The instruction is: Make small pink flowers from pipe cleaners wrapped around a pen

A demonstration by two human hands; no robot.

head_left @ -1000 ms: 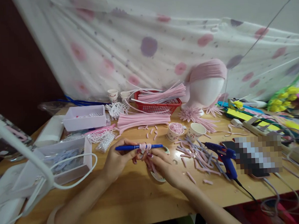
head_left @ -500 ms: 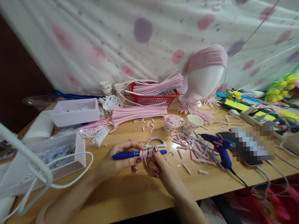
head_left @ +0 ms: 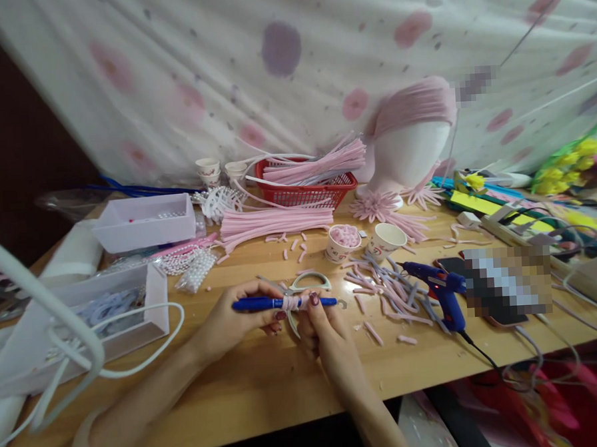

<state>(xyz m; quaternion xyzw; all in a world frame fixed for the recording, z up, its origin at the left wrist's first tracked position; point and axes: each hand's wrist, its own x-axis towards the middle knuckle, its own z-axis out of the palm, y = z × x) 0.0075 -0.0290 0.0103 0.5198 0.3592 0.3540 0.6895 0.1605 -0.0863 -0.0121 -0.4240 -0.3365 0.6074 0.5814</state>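
Note:
My left hand (head_left: 229, 322) is closed around the capped end of a blue marker pen (head_left: 251, 305), which lies nearly level above the table. A short pink pipe cleaner (head_left: 291, 304) is wound in a few turns about the pen's middle. Pressing on these coils is the thumb of my right hand (head_left: 326, 329), its other fingers curled underneath. The pen's other end sticks out to the right past this thumb. Just behind the hands lie scissors with pale handles (head_left: 323, 280), their blades partly covered.
Cut pipe cleaner pieces (head_left: 387, 292) are scattered right of the hands, near a blue glue gun (head_left: 445, 296). Behind stand a paper cup of pink coils (head_left: 339, 253) and another cup (head_left: 387, 240). A white cable (head_left: 177, 336) loops at left by a white box (head_left: 157, 301).
The pen and both hands have shifted slightly right in view. My left fingers have drawn in closer to the pen, and my right thumb lies flatter over the pink coils.

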